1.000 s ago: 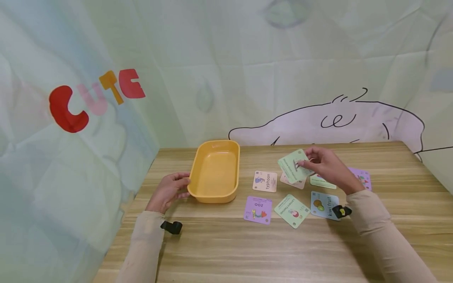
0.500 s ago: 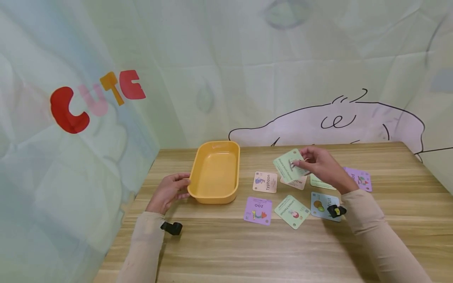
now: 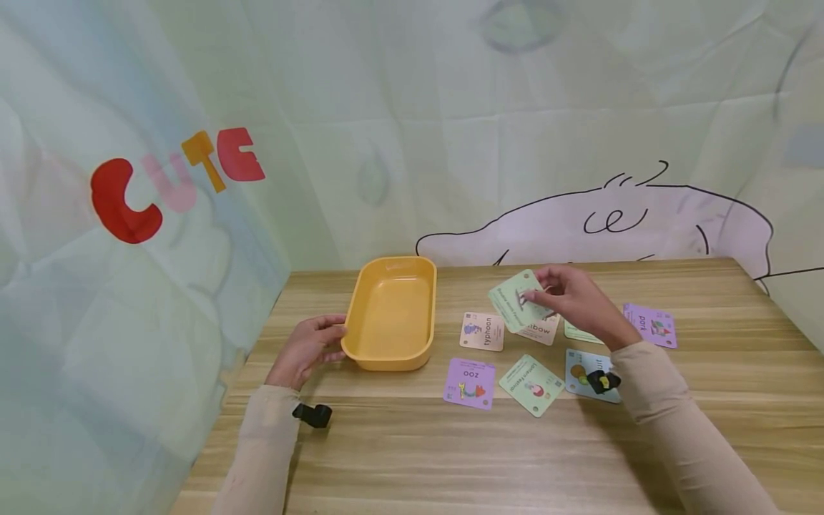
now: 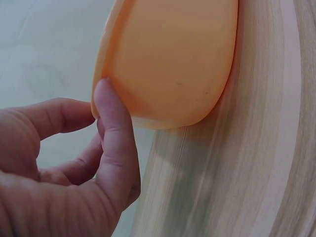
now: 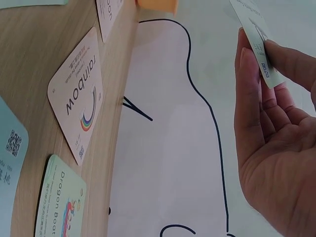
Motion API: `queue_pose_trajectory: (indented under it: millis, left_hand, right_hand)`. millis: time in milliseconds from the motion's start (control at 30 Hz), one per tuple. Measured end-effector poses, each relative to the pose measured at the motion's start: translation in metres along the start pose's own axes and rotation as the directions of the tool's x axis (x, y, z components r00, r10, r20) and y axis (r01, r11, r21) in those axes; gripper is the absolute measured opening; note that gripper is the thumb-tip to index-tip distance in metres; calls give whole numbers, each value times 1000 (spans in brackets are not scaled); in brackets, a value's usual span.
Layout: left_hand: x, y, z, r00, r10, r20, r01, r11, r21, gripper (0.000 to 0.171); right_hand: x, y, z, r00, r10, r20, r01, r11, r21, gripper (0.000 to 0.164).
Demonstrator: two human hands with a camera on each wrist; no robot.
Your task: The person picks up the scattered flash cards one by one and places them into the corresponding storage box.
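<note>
My right hand [image 3: 574, 299] pinches a green word card [image 3: 517, 300] between thumb and fingers, raised above the table. The right wrist view shows this held card [image 5: 254, 42] at a steep angle, its text too slanted to read. Under it lies the rainbow card [image 5: 81, 96], partly covered in the head view. At the left, my left hand [image 3: 310, 348] holds the near-left rim of a yellow plastic tray [image 3: 393, 315]. In the left wrist view, thumb and finger pinch the tray's edge [image 4: 168, 64].
Around the rainbow card lie the typhoon card [image 3: 482, 331], zoo card [image 3: 469, 383], Lantern Festival card [image 3: 532, 385], kiwi fruit card [image 3: 582, 372], Dragon Boat card [image 5: 61, 202] and purple park card [image 3: 651, 325]. A printed curtain [image 3: 360, 129] hangs behind the wooden table [image 3: 450, 465].
My right hand has moved left with the green card, uncovering more of the park card and the word on the rainbow card. The left hand and tray hold still.
</note>
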State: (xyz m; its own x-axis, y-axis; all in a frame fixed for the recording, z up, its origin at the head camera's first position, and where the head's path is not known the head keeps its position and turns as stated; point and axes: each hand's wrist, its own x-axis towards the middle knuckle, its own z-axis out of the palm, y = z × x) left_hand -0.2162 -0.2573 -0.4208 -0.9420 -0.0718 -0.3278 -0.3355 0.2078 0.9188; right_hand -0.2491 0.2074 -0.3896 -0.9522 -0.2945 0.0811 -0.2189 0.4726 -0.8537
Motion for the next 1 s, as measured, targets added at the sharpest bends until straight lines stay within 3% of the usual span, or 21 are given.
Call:
queue_pose_trajectory:
  millis: [533, 800, 1000]
  left_hand:
    - [0, 0, 0, 999, 28, 24, -27, 999, -35, 43]
    - [2, -2, -1, 1000, 28, 13, -28, 999, -27, 39]
    - [1, -1, 0, 1000, 25, 10, -25, 999, -27, 39]
  right_hand:
    - [8, -7, 13, 999, -37, 24, 36, 999, 41, 26]
    - [12, -11, 21, 995, -98, 27, 96, 992, 79, 26]
    - [15, -16, 28, 994, -105, 19, 104, 993, 58, 23]
